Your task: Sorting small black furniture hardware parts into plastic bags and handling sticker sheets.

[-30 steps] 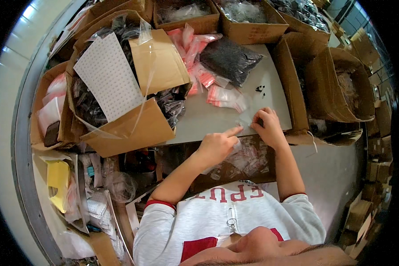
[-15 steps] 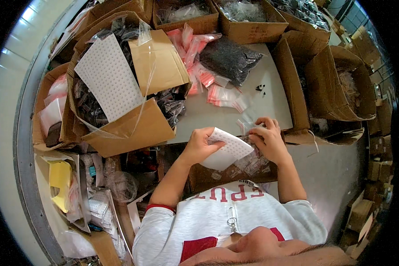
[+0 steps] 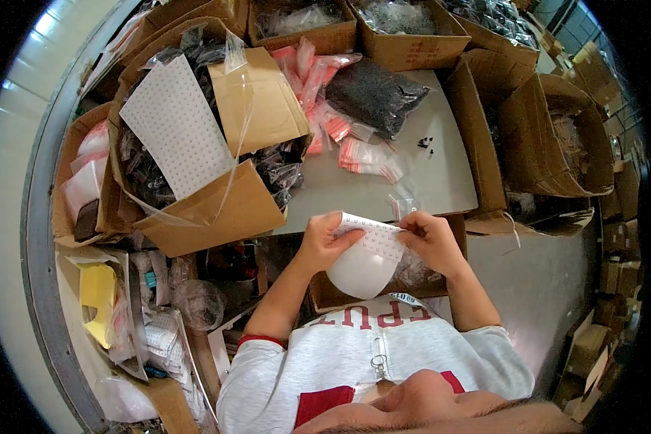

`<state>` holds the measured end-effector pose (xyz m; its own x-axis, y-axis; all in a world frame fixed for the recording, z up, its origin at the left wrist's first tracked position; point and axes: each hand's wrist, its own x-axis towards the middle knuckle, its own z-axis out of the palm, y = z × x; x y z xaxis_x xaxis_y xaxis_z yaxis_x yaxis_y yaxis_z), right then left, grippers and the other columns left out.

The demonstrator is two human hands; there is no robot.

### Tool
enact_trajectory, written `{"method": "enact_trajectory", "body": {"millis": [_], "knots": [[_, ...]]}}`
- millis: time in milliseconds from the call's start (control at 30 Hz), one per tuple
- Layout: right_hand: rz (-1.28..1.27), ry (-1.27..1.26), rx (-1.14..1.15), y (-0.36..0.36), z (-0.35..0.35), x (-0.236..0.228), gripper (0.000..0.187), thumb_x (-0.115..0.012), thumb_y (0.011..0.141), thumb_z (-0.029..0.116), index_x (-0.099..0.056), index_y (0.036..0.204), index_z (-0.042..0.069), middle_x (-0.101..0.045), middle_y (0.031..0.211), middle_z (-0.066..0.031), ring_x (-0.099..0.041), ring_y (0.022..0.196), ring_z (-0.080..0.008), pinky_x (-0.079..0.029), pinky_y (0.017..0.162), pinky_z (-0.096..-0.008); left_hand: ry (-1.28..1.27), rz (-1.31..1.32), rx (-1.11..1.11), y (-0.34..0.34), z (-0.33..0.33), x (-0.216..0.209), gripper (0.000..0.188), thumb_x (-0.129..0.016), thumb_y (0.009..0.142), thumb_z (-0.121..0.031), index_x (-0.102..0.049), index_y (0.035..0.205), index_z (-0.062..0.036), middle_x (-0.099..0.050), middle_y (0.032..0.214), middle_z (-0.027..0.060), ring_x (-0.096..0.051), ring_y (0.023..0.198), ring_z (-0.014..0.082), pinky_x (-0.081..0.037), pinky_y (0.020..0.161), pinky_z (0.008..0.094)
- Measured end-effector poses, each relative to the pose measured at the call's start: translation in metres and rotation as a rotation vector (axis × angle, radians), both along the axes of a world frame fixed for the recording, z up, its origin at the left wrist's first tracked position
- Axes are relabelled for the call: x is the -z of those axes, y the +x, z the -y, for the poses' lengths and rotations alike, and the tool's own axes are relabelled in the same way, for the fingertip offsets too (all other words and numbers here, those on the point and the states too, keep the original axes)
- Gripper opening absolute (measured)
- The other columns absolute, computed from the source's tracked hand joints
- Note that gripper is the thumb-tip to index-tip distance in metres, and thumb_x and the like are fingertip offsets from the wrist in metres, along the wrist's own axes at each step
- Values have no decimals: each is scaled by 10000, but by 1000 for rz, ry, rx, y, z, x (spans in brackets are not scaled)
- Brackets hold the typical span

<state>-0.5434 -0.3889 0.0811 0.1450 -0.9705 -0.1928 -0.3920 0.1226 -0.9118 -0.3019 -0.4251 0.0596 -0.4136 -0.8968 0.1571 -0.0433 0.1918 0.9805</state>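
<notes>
A white sheet of small printed stickers [image 3: 380, 242] is held in front of my chest, its top part bent over and its lower part curving down. My left hand [image 3: 327, 242] grips the sheet's left side with thumb and fingers closed. At the sheet's upper right corner my right hand [image 3: 428, 239] pinches, thumb against fingers. Just beyond the right hand, a small clear zip bag [image 3: 403, 205] lies at the table's near edge. Below both hands sits an open cardboard box [image 3: 452, 283] with several small clear bags, partly hidden by the sheet.
On the table [image 3: 445, 173] lie red-edged zip bags [image 3: 369, 159], a large bag of black pieces [image 3: 375, 94] and several tiny black parts [image 3: 425, 143]. A full carton [image 3: 210, 217] at left carries another sticker sheet [image 3: 177, 126]. Cartons [image 3: 477, 130] stand at right and behind.
My right hand has moved from the small zip bag back to the sheet's corner and pinches it. The sheet has turned, its top edge now nearly level.
</notes>
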Motion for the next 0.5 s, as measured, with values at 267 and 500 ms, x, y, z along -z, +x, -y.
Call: {"method": "enact_trajectory", "body": {"millis": [267, 500], "knots": [[-279, -400, -67, 7, 5, -18, 141, -721, 765, 48, -636, 877, 35, -624, 849, -125, -640, 770, -326, -517, 680, -380, -140, 39, -24, -4, 5, -1, 132, -734, 792, -25, -654, 882, 29, -620, 734, 127, -578, 639, 187, -453, 597, 318], [-184, -176, -167, -9, 33, -25, 114, -668, 759, -25, -629, 860, 11, -639, 833, -135, -635, 739, -269, -506, 684, -343, -26, 61, -106, -1, 24, 9, 210, -771, 774, -107, -622, 805, 38, -592, 689, 135, -523, 626, 128, -440, 569, 329]]}}
